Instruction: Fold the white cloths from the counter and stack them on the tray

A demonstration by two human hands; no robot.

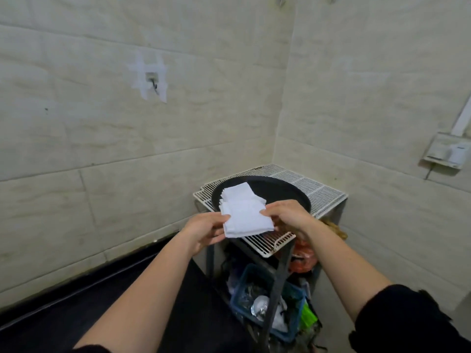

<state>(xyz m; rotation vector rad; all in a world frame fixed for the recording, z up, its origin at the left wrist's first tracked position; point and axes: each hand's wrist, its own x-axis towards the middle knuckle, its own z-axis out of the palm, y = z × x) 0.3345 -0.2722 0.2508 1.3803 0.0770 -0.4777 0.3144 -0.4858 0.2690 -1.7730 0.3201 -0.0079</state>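
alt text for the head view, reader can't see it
A left hand and right hand pinch a folded white cloth by its sides, in front of a stack of cloths on a black tray. The tray sits on a wire rack in a tiled corner.

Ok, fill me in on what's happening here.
A person holds a folded white cloth, left hand on its left edge, right hand on its right. It is at the near rim of the black tray, which already carries a stack of folded cloths. The tray sits on a white wire rack.
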